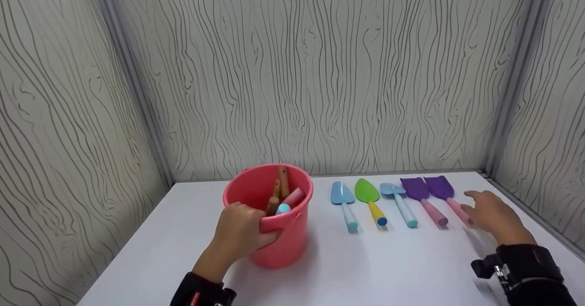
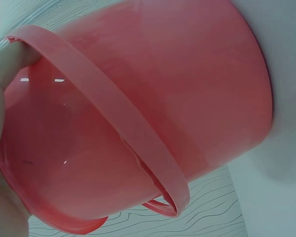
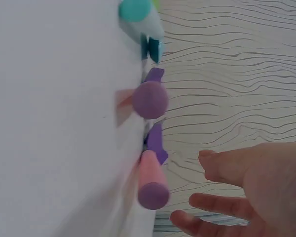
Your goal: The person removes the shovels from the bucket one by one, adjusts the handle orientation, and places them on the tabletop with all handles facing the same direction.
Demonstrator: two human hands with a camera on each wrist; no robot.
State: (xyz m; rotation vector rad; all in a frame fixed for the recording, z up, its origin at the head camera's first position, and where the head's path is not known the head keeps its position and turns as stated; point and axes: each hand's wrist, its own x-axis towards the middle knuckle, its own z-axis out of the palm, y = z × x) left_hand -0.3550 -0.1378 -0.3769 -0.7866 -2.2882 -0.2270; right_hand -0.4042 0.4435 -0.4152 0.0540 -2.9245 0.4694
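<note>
My left hand [image 1: 242, 228] grips the near rim of a pink bucket [image 1: 288, 246], its fingers over the edge. In the left wrist view the bucket's strap handle [image 2: 101, 98] hangs down across the outside. Inside the bucket stand several tool handles, some wooden [image 1: 284, 182], one pink [image 1: 294, 197] and one with a light blue end [image 1: 283, 208]. My right hand [image 1: 496, 217] hovers with spread fingers beside the rightmost purple shovel [image 1: 440, 187], close to its pink handle [image 3: 152, 180]. Nothing is held in it.
Left of that shovel lie, in a row, another purple shovel [image 1: 415, 188] with a pink handle, a light blue tool [image 1: 404, 209], a green trowel [image 1: 366, 190] with a yellow handle and a light blue scoop [image 1: 342, 193]. Wood-grain panels [image 1: 320, 77] enclose the white table [image 1: 374, 269].
</note>
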